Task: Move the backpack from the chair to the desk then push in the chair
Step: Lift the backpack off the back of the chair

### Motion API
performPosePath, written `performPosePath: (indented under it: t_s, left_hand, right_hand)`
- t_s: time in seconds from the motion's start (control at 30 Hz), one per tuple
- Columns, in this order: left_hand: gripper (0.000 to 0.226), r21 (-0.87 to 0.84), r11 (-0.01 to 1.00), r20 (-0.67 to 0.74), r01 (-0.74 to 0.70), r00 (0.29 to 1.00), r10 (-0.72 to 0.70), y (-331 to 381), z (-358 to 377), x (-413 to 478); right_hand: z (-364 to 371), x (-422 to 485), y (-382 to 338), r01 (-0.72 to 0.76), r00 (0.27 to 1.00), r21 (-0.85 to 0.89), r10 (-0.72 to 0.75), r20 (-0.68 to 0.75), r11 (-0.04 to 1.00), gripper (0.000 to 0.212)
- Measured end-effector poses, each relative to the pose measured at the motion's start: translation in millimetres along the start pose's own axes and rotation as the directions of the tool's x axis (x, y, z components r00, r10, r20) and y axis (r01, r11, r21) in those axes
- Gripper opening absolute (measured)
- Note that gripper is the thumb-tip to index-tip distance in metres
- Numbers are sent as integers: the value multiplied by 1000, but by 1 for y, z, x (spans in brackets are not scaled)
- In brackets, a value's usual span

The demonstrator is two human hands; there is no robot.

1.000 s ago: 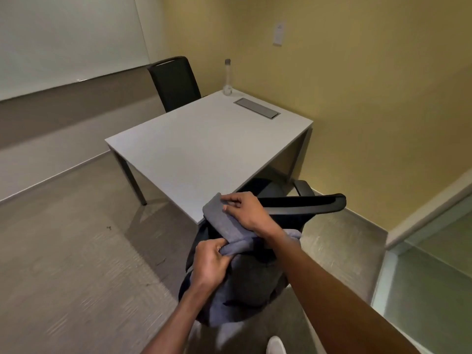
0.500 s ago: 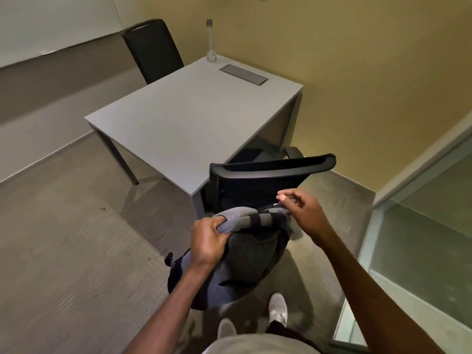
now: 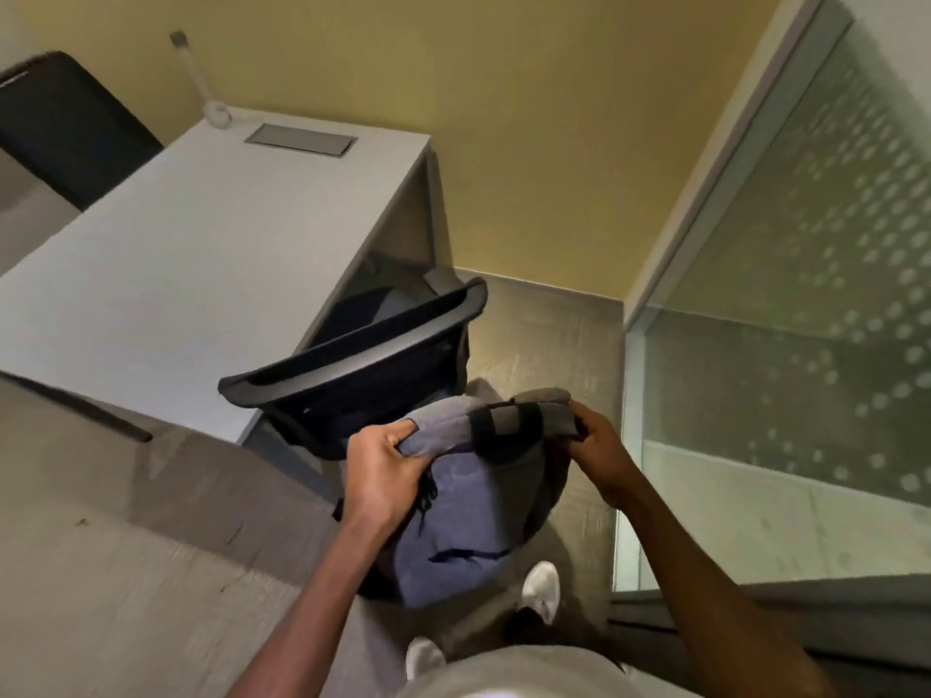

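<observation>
1. Fingers of your left hand closed on the backpack top; your right hand pinched its padded strap.
2. Backpack hung clear of the chair, short of the desk.
3. Soft fabric sagged, probably light; the padded top looked the surest hold.

Blue-grey backpack (black trim), black chair, white desk

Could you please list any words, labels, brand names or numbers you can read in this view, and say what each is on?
None can be read.
The backpack, desk, near chair and clear bottle show no legible print.
The frosted glass panel carries only dots.
</observation>
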State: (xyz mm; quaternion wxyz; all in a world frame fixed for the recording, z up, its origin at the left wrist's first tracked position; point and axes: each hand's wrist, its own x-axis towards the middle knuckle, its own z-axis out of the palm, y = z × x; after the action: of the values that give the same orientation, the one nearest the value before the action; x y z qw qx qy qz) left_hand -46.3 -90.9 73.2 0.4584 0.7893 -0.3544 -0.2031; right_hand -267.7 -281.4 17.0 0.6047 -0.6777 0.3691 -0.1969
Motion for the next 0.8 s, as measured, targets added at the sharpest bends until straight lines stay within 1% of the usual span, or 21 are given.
performPosePath:
  t_s: [0.1,0.17,0.27,0.37,0.47,0.5,0.6,0.63,0.7,0.8]
  left_hand:
    - [14,-58,998,54,10,998,-7,23,34,22]
    - [9,-96,995,73,21,997,-14,37,57,39]
    - [8,-133,990,85,42,996,-31,55,86,66]
    - [9,-142,989,71,39,997,-30,73,108,93]
    - [8,-194,980,71,47,997,-34,98,124,120]
    - [9,-207,978,63,36,998,-23,106,128,131]
    - [26,-211,977,21,-14,1000,19,131,139,168]
    - [25,-233,972,14,-19,1000,23,139,141,181]
    - [16,-265,963,-6,-42,999,42,155,144,210]
    - [18,-285,953,-27,-99,995,95,173,145,257]
  right_hand:
    - [-41,18,-5,43,995,-12,-44,-94,999,43]
    - [-68,32,-7,55,986,-36,-60,-156,998,39]
    - [-105,56,-13,76,966,-86,-94,-240,993,34]
    - [-134,83,-27,119,941,-122,-151,-302,985,38]
    - [-159,114,-44,153,916,-150,-197,-348,977,40]
    - [-167,124,-50,164,907,-152,-210,-365,975,40]
    - [-187,155,-69,187,875,-131,-226,-428,973,37]
    - [-193,167,-76,198,866,-131,-236,-441,971,35]
    - [-204,193,-89,214,853,-144,-256,-455,966,31]
    - [-218,236,-110,228,830,-173,-284,-480,958,30]
